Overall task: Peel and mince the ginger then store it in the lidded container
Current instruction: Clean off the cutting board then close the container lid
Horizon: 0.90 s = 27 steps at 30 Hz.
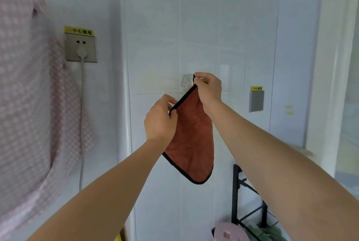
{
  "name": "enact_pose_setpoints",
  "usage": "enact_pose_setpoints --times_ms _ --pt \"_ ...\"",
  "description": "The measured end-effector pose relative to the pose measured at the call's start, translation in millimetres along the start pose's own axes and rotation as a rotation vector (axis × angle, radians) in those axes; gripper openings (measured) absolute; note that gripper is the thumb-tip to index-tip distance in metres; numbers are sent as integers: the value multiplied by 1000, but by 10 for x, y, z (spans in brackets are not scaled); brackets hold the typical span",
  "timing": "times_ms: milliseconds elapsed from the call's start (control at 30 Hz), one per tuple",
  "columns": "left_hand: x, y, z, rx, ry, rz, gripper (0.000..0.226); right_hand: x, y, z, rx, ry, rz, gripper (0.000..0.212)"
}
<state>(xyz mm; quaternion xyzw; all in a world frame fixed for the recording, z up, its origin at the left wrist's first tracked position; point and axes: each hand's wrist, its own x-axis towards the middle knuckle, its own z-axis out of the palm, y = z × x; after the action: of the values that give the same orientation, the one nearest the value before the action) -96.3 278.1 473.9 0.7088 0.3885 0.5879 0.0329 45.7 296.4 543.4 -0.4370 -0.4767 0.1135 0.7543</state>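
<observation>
Left hand (160, 120) and right hand (208, 89) pinch towel (191, 139) edge at wall hook (187, 81); ginger unseen, progress unclear.

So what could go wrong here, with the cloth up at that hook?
1. The right hand pinches the top corner of the cloth at the clear hook; if it slips, the cloth could drop toward the black rack below.
2. The left hand pinches the cloth edge; a tug might strain the hook.
3. Pale specks cling to the cloth and could scatter.
</observation>
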Motion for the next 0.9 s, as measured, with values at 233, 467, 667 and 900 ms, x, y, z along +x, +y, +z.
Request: enact_pose_setpoints --times_ms 233,467,667,900 --pt "-14 -83 64 -20 20 -41 19 44 98 -36 -26 -118 -99 23" --pt "-32 -134 137 -20 10 -49 19 60 165 -38 -118 -109 -103 18" --pt "-115 -233 195 24 -12 -87 20 -7 318 -81 -205 -150 -112 18" --pt "-263 -296 273 73 -152 -140 17 -247 467 -85 -220 -126 -59 27"
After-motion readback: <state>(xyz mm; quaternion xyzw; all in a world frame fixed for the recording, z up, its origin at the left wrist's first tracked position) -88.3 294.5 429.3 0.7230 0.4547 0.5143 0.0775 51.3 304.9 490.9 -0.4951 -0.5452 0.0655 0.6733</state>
